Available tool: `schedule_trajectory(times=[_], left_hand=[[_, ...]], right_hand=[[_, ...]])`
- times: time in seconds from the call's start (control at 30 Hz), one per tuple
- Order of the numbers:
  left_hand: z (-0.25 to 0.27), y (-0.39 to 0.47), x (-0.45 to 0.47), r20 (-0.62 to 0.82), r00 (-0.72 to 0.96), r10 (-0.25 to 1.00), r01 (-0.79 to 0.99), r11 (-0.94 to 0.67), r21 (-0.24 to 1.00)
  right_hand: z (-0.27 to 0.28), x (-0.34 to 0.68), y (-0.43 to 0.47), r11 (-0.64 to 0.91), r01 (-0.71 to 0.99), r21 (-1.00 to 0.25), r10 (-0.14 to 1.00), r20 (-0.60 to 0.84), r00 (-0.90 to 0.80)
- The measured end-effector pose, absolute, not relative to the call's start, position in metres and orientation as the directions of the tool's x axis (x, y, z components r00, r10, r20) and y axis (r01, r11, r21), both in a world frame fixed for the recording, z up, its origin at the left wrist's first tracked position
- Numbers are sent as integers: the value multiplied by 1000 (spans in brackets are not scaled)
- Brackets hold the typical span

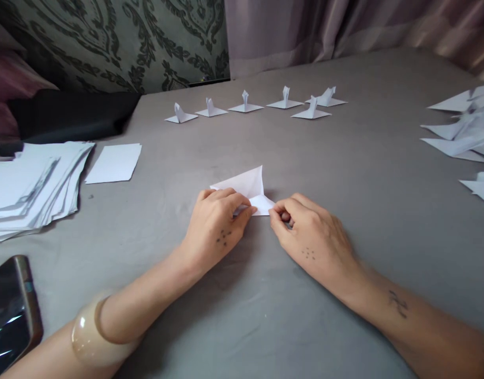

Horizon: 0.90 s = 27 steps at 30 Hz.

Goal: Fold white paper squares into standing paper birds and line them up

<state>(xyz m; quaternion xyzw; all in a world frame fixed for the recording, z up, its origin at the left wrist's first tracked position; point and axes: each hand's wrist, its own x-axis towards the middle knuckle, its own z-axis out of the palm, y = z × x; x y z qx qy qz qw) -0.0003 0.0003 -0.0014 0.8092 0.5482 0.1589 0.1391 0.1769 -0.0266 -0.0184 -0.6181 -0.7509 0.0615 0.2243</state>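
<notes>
A partly folded sheet of white paper (pixel 248 181) lies on the grey cloth in front of me, one flap standing up to a point. Its left and lower side is under my left hand (pixel 220 216), whose thumb and fingers close on the near edge. At the right corner, my right hand (pixel 305 223) pinches the paper's tip between thumb and forefinger. Some of the paper's folds are hidden behind my left fingers.
Several small folded paper figures (pixel 245 102) stand in a row at the back. More folded papers (pixel 463 129) lie at the far right. On the left are a stack of white sheets (pixel 68 179), a small square pile (pixel 113 163), a black cloth (pixel 68 116) and a phone (pixel 9 310).
</notes>
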Motion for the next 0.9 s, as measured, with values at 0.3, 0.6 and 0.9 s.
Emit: schedule_trajectory(times=[0.3, 0.6, 0.9], left_hand=[[0, 4, -2, 64, 366, 928, 826, -356, 438], [2, 4, -3, 58, 378, 924, 813, -361, 457], [1, 3, -5, 66, 391, 918, 805, -376, 459]], right_hand=[[-13, 178, -26, 202, 902, -381, 976, 157, -152], [-10, 195, -18, 134, 834, -535, 990, 30, -140], [-6, 209, -12, 67, 781, -621, 994, -22, -103]])
